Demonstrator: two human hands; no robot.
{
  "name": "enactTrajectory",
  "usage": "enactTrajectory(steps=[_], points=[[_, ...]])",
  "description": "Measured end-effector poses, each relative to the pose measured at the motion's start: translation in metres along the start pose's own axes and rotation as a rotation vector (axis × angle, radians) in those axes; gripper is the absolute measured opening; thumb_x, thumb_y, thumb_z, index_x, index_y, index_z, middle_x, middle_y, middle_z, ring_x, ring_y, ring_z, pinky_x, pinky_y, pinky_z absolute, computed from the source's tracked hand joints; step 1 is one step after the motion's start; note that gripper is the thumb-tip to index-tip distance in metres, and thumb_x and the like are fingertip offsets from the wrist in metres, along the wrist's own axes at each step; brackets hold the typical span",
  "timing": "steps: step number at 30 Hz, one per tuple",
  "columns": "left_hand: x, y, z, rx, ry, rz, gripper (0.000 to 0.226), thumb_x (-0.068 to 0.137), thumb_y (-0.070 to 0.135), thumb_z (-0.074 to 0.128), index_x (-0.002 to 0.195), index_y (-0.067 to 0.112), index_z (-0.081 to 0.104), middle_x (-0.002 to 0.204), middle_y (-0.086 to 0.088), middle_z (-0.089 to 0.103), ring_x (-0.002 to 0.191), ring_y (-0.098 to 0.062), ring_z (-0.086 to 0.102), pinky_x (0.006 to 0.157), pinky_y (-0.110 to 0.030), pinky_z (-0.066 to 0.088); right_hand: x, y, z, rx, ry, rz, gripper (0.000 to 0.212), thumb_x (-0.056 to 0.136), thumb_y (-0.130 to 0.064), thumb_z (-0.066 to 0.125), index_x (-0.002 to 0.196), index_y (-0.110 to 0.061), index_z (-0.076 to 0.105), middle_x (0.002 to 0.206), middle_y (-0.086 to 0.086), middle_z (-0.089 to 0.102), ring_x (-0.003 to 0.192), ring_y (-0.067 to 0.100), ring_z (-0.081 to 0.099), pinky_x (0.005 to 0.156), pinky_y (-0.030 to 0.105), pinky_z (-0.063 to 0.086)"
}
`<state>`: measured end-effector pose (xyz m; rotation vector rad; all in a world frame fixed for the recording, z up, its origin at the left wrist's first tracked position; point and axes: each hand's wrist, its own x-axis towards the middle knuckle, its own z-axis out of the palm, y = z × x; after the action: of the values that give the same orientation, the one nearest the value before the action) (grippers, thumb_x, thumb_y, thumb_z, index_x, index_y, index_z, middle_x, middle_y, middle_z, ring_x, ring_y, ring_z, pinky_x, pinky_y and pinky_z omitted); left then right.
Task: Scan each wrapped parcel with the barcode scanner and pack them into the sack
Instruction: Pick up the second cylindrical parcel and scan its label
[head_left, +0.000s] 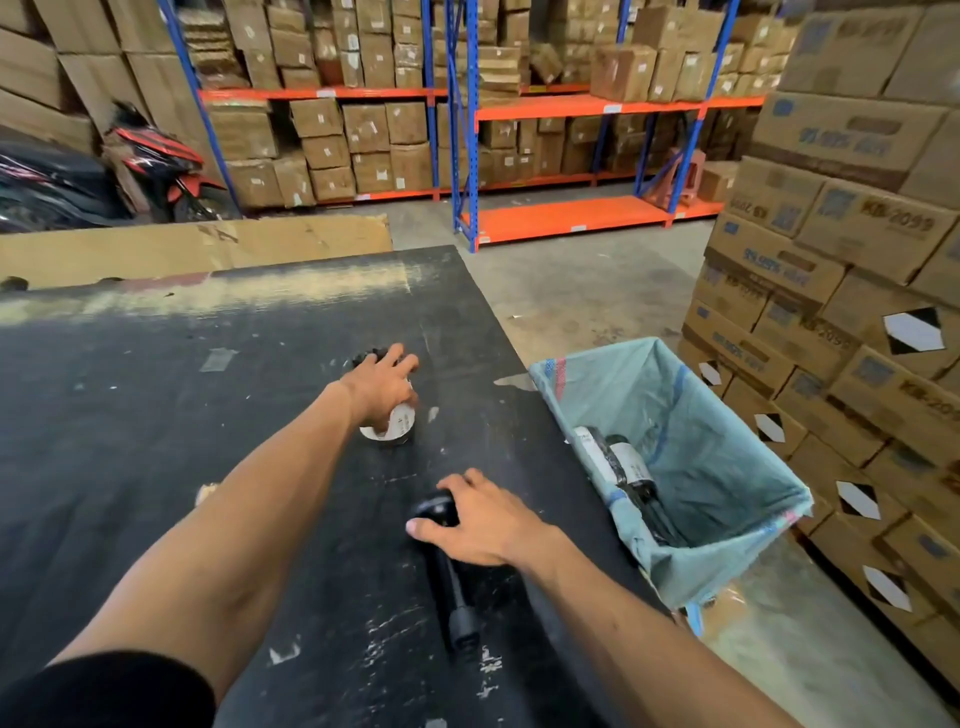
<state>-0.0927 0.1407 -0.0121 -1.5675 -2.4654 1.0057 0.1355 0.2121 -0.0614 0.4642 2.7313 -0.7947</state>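
A person stands at a worn black table (156, 415) in a warehouse, seen from a camera on their head. The left hand (382, 384) reaches forward with fingers spread and curled down over a dark wrapped parcel (392, 418) with a white label, which lies on the table near its middle. The right hand (478, 519), nearer the body, lies over the head of a black barcode scanner (447, 577) resting on the table, fingers curled round it; the grip looks only partly closed, though the hand hides most of it. Just beside the table's right edge stands an open pale green sack (727, 467), with at least two black labelled parcels (623, 462) already at the bottom.

The step in hand appears to be picking up parcel and scanner together. To do it well, turn the parcel so its white label faces up, lift the scanner by its handle, aim squarely at the barcode, then drop the parcel into the sack.
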Motion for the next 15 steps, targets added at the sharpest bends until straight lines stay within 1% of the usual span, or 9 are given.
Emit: enactTrajectory(steps=[2,4,6,8,10,11,12,14,15], points=[[-0.003,-0.001,0.002,0.058,0.027,-0.037,0.059,0.084,0.045,0.073,0.140,0.039,0.057,0.149,-0.009,0.033,0.136,-0.036,0.029,0.105,-0.041,0.041,0.001,-0.007,0.007,0.025,-0.002,0.042,0.084,0.090,-0.076,0.058,0.153,-0.024,0.041,0.149,0.009,0.040,0.134,0.039,0.053,0.111,0.046,0.045],[-0.008,-0.005,0.005,0.078,0.047,-0.079,0.061,0.079,0.057,0.073,0.136,0.040,0.060,0.142,-0.006,0.042,0.128,-0.033,0.034,0.100,-0.038,0.037,0.003,-0.011,0.012,0.101,0.022,0.104,0.077,0.089,-0.069,0.065,0.150,-0.027,0.044,0.143,0.009,0.040,0.129,0.038,0.056,0.110,0.042,0.046],[-0.011,-0.009,0.012,0.104,0.067,-0.102,0.065,0.076,0.067,0.070,0.135,0.041,0.061,0.138,-0.004,0.048,0.125,-0.032,0.036,0.100,-0.038,0.033,0.005,-0.016,0.017,0.217,0.059,0.192,0.073,0.085,-0.065,0.070,0.145,-0.030,0.047,0.138,0.009,0.042,0.126,0.035,0.057,0.109,0.038,0.047],[-0.016,-0.012,0.019,0.110,0.084,-0.132,0.067,0.077,0.072,0.066,0.135,0.039,0.062,0.136,-0.004,0.052,0.126,-0.032,0.038,0.104,-0.041,0.030,0.006,-0.019,0.024,0.307,0.087,0.270,0.075,0.082,-0.063,0.072,0.145,-0.031,0.047,0.138,0.011,0.047,0.129,0.034,0.055,0.109,0.036,0.046],[-0.023,-0.013,0.025,0.063,0.085,-0.180,0.065,0.079,0.070,0.066,0.135,0.039,0.062,0.137,-0.007,0.050,0.128,-0.033,0.039,0.108,-0.049,0.029,0.006,-0.021,0.028,0.364,0.099,0.324,0.079,0.080,-0.064,0.071,0.146,-0.029,0.045,0.136,0.011,0.054,0.131,0.032,0.054,0.108,0.037,0.049],[-0.027,-0.015,0.028,0.014,0.082,-0.202,0.064,0.080,0.068,0.067,0.136,0.039,0.061,0.139,-0.009,0.048,0.129,-0.034,0.039,0.110,-0.054,0.029,0.006,-0.021,0.029,0.392,0.106,0.341,0.078,0.079,-0.064,0.071,0.144,-0.028,0.045,0.133,0.008,0.058,0.130,0.030,0.055,0.106,0.038,0.051],[-0.032,-0.016,0.031,-0.043,0.084,-0.218,0.063,0.081,0.066,0.068,0.138,0.039,0.059,0.140,-0.010,0.046,0.129,-0.035,0.040,0.110,-0.057,0.031,0.006,-0.022,0.030,0.425,0.115,0.351,0.074,0.079,-0.061,0.072,0.141,-0.028,0.047,0.129,0.005,0.062,0.128,0.028,0.057,0.104,0.037,0.052],[-0.042,-0.019,0.039,-0.154,0.115,-0.251,0.063,0.083,0.064,0.067,0.141,0.041,0.056,0.139,-0.010,0.044,0.127,-0.034,0.042,0.107,-0.050,0.037,0.008,-0.023,0.032,0.525,0.134,0.351,0.062,0.077,-0.054,0.075,0.130,-0.030,0.054,0.116,-0.002,0.065,0.118,0.023,0.063,0.100,0.036,0.054],[-0.048,-0.020,0.045,-0.213,0.140,-0.273,0.063,0.084,0.064,0.065,0.142,0.042,0.054,0.138,-0.008,0.043,0.127,-0.032,0.042,0.104,-0.046,0.039,0.008,-0.024,0.033,0.599,0.138,0.346,0.057,0.074,-0.050,0.077,0.124,-0.032,0.056,0.110,-0.003,0.068,0.106,0.020,0.068,0.096,0.038,0.058]])
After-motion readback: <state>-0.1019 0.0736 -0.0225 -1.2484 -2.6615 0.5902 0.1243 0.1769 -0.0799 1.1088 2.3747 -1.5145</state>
